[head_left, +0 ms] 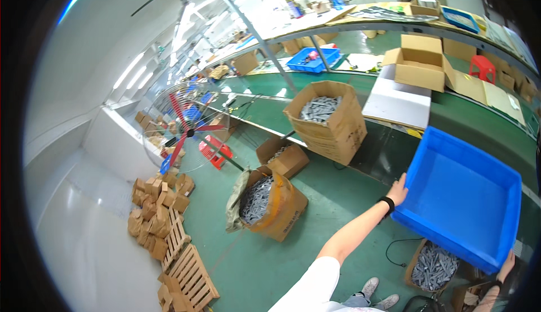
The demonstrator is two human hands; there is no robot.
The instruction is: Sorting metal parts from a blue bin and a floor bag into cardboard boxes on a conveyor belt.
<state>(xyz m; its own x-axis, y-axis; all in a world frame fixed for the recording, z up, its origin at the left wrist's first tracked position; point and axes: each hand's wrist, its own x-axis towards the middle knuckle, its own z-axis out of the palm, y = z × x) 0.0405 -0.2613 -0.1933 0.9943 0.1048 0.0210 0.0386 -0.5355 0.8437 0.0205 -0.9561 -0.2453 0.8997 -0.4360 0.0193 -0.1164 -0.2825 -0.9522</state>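
Observation:
A blue plastic tray (462, 194), wide and shallow with nothing lying in it, is held out at the right between my two hands. My left hand (398, 190) grips its left side wall, the fingers partly hidden by the rim. At its lower right corner my right hand (506, 267) is closed on the edge, with most of the fingers out of sight. Below the tray a carton of grey parts (433, 267) stands on the floor near my feet. A tall open carton (338, 132) of similar grey parts rests on the workbench, left of the tray.
Another carton of grey parts (282, 205) stands on the green floor, beside a fan with red blades (189, 129). Wooden pallets (189, 275) and piled paper packages (155, 216) lie at the left. An open empty carton (420, 67) and a second blue tray (313, 59) sit across the bench.

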